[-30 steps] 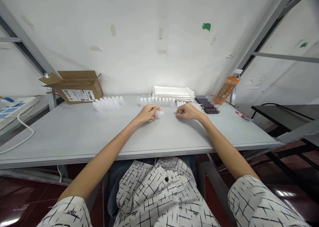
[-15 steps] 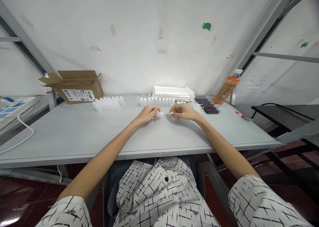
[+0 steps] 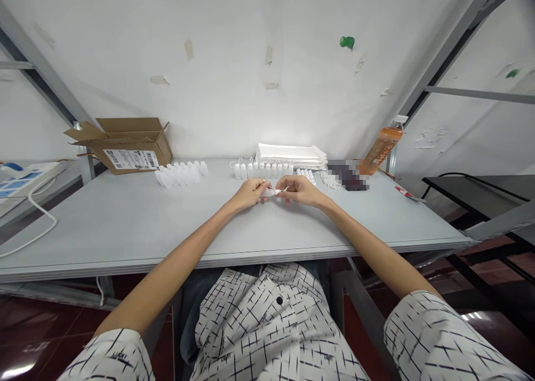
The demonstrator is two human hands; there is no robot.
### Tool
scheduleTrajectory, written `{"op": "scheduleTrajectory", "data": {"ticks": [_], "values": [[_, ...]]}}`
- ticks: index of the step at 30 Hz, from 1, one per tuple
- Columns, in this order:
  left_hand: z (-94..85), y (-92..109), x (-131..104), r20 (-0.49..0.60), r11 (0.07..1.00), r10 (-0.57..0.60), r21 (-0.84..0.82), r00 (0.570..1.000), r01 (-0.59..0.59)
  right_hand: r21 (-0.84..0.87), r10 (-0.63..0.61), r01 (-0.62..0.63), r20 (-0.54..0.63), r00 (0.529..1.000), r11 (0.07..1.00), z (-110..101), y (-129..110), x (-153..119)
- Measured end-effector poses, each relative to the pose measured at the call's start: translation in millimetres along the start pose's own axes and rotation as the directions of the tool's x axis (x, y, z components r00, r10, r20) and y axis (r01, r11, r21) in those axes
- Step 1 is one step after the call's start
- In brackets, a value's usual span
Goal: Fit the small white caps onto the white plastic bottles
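Observation:
My left hand (image 3: 249,194) is closed on a small white bottle (image 3: 268,192), which lies sideways between my hands above the table. At the bottle's right end, my right hand (image 3: 300,190) pinches a small white piece (image 3: 277,191), partly hidden by the fingers. Behind my hands stands a row of small white bottles (image 3: 244,171) with looped strings or straps at their tops. Several small white parts (image 3: 307,175) sit behind my right hand, beside a loose heap of thin white loops (image 3: 330,180).
Translucent white bottles (image 3: 179,175) stand in a group at the left, near an open cardboard box (image 3: 125,147). White sheets (image 3: 291,155) are stacked at the wall. A dark phone (image 3: 353,177), partly pixelated, and an orange drink bottle (image 3: 382,147) are at the right.
My right hand has moved left with the small white piece, up to the end of the bottle. My left hand has stayed nearly in place, still holding the bottle.

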State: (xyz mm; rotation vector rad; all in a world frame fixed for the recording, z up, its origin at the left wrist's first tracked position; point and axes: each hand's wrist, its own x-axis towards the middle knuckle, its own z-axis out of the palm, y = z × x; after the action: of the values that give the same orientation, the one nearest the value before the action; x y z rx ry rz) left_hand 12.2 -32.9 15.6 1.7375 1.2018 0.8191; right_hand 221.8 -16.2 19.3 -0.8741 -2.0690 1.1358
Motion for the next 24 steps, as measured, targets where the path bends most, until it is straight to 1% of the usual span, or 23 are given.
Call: {"op": "scheduleTrajectory", "data": {"ticks": [6, 12, 19, 24], "values": [[1.8, 4.0, -2.2, -0.025, 0.999, -0.040, -0.031, 0.999, 0.039, 0.005, -0.008, 0.008, -0.033, 0.999, 1.000, 1.3, 1.2, 1.4], [2.7, 2.9, -1.8, -0.035, 0.999, -0.029, -0.017, 0.999, 0.029, 0.000, -0.014, 0.014, -0.067, 0.998, 1.000, 2.5, 1.0, 1.6], [1.8, -1.3, -0.3, -0.045, 1.000, -0.011, -0.010, 0.999, 0.011, 0.029, 0.017, -0.016, -0.050, 0.999, 0.999, 4.4, -4.1, -0.1], [1.8, -0.1, -0.3, -0.058, 1.000, -0.013, -0.010, 0.998, 0.013, 0.022, 0.028, -0.027, -0.038, 0.999, 0.999, 4.8, -6.5, -2.1]]}}
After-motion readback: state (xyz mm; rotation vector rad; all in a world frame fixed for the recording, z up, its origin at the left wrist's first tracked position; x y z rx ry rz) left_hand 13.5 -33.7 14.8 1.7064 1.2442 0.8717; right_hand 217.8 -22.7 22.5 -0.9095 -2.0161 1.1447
